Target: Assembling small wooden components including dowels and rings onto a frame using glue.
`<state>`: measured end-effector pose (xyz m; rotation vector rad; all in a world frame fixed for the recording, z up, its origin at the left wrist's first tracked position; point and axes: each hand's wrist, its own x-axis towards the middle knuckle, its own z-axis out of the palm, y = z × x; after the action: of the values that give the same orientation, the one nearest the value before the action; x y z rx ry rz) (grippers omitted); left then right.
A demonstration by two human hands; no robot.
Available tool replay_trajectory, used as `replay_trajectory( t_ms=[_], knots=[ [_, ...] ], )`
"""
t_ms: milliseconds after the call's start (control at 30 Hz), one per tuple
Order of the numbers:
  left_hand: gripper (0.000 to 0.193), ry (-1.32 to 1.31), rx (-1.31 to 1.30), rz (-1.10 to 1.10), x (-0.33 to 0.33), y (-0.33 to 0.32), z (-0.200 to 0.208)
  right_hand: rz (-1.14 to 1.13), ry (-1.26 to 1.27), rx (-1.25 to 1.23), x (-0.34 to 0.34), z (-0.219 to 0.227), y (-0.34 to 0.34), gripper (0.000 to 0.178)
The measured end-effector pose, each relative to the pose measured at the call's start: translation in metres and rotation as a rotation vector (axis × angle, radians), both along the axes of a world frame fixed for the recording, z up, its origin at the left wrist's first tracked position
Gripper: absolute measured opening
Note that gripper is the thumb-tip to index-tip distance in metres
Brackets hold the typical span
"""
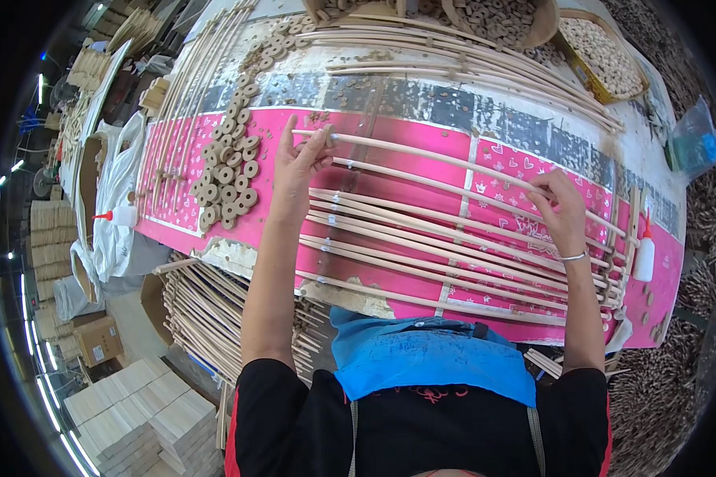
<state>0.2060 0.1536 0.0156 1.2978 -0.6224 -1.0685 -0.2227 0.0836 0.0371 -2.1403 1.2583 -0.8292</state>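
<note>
A long, pale wooden rod (437, 153) lies across the upper part of the pink sheet (282, 238). Near its left end, my left hand (298, 163) pinches it between thumb and fingers, with the index finger pointing up. My right hand (563, 211) has curled fingers on the same rod farther right. Below it, several similar rods (422, 208) run side by side, their right ends meeting narrow wooden crosspieces (630, 226). Small whitish patches mark the rods near their left parts. Just right of the crosspieces is a white squeeze bottle (644, 258) with a red tip.
Wooden rings (231, 171) lie heaped left of my left hand. More rods (493, 60) rest at the table's far side, near a tub of rings (501, 22) and a yellow basket (601, 60) of small pale pieces. Another red-tipped bottle (124, 215) is at left. Bundled rods (207, 314) sit below the table edge.
</note>
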Motion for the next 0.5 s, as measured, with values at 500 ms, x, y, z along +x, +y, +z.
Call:
replay_trajectory(
  t_ms=[500],
  knots=[
    [0.099,-0.223,-0.063,-0.009,-0.02,-0.027,-0.01,-0.015,0.087,-0.125,-0.007,-0.043,-0.031,0.02]
  ],
)
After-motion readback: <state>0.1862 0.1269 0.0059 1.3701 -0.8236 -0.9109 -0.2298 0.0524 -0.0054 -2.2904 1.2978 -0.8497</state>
